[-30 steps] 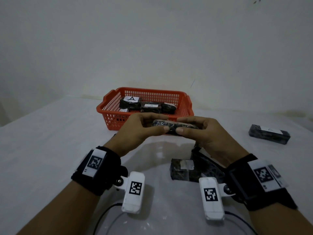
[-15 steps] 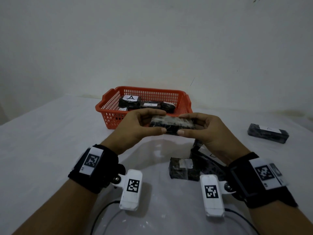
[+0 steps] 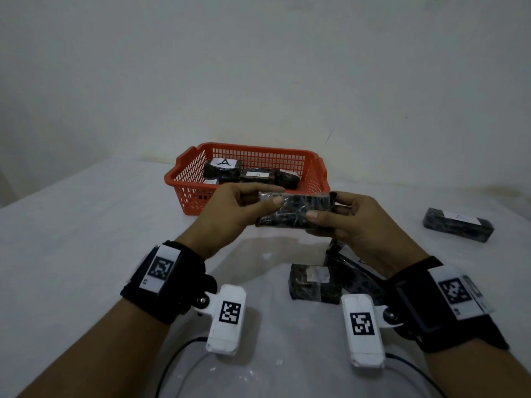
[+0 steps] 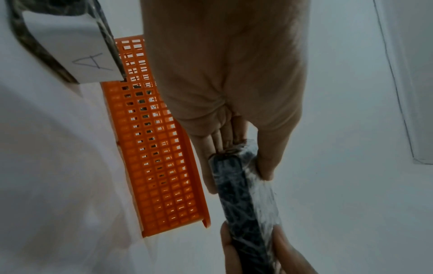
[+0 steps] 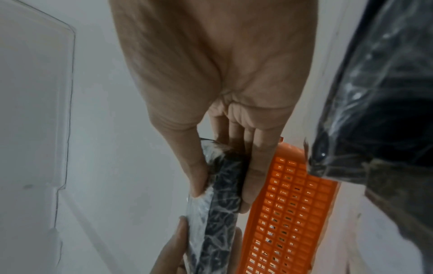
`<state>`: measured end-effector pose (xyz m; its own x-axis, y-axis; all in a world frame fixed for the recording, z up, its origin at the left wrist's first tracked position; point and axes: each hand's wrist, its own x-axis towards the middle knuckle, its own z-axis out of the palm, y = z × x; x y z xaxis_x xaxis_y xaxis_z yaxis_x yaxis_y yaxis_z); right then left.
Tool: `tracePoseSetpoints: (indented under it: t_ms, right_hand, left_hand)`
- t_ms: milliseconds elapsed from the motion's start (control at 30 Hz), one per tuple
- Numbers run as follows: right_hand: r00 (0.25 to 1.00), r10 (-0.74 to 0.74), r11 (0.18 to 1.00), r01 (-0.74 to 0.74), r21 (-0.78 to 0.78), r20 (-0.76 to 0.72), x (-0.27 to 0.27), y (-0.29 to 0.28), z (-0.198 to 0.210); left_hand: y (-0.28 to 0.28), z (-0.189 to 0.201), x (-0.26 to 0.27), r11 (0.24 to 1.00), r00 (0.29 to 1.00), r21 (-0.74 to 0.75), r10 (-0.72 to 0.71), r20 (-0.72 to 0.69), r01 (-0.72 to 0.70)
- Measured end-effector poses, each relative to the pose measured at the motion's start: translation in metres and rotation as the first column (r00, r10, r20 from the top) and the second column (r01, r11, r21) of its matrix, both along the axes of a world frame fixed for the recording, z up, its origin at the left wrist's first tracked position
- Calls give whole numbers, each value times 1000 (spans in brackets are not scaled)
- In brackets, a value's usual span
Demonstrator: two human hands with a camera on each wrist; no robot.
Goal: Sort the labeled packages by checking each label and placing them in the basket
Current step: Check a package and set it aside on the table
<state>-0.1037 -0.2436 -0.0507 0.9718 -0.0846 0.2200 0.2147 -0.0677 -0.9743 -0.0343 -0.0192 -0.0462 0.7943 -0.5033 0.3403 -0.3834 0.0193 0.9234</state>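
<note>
I held the dark plastic-wrapped rectangular package [image 3: 296,209] near the orange mesh basket [image 3: 313,168], left hand [image 3: 232,214] and right hand [image 3: 349,222] pinching its ends. No label showed; next, I judged, rotate it.

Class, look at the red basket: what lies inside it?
Inside the red basket lie dark wrapped packages; two show white labels marked A. At least three show; the near wall and the held package cover the front, so the full count is hidden.
</note>
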Motion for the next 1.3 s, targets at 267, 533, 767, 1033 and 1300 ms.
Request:
tracePoseSetpoints:
  t_ms: [267, 533, 767, 1033, 1300]
  right_hand:
    - [996, -67, 995, 71, -63, 65, 1, 2, -2]
    - [996, -23, 999, 26, -28, 81, -1, 1, 0]
    - [991, -43, 999, 46, -22, 124, 0, 0, 3]
    - [994, 12, 983, -31, 180, 105, 0, 7, 12]
    - [968, 239, 966, -230, 118, -70, -7, 3, 11]
  left_hand:
    - [-1, 2, -1, 995, 996, -36, -90, -4, 90]
    - [1, 1, 3, 992, 996, -88, -91, -23, 88]
    - [1, 0, 7, 994, 997, -78, -80, -17, 79]
    - [3, -1, 14, 999, 999, -46, 25, -33, -26]
    - [-6, -7, 6, 992, 994, -100, -82, -68, 75]
